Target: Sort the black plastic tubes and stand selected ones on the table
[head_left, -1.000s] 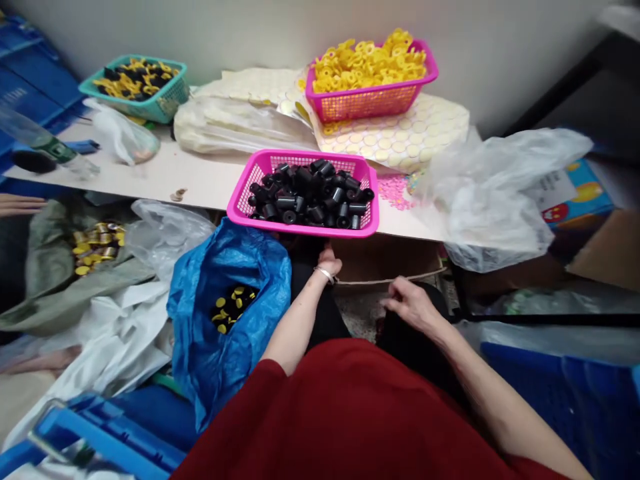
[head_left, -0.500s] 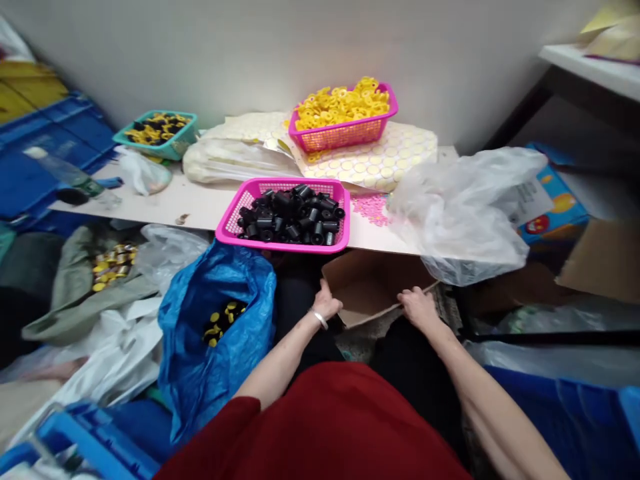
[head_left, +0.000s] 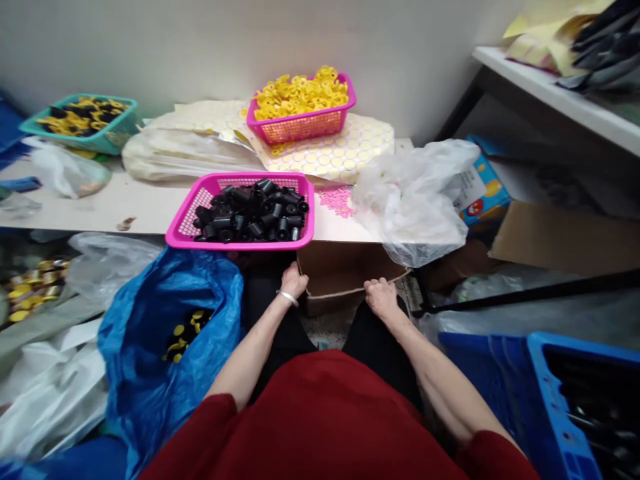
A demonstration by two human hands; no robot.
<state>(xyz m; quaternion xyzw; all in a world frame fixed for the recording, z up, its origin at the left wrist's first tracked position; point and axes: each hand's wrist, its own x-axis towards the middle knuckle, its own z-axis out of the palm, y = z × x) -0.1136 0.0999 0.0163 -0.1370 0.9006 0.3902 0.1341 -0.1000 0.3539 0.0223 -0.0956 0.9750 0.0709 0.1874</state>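
Note:
An open cardboard box (head_left: 340, 283) sits low between my knees, its far part hidden under the table board. My left hand (head_left: 294, 281), with a bracelet at the wrist, grips the box's left edge. On the near right edge of the same box my right hand (head_left: 382, 297) is closed, fingers curled over the rim. Just above, a pink basket (head_left: 240, 245) full of black plastic cylinders (head_left: 260, 210) stands at the board's front edge. Left of my left hand, a blue sack (head_left: 135, 347) holds black and yellow pieces (head_left: 185, 337).
Behind, a pink basket (head_left: 300, 127) holds yellow parts, and a teal basket (head_left: 113, 137) stands far left. Small pink pieces (head_left: 337, 200) lie beside a clear plastic bag (head_left: 415, 200). A blue crate (head_left: 543, 373) is at right, below a white shelf (head_left: 560, 93).
My view has turned to the right, so the scene shifts left and more of the blue crate shows. Both hands keep hold of the cardboard box, whose near side now looks more level.

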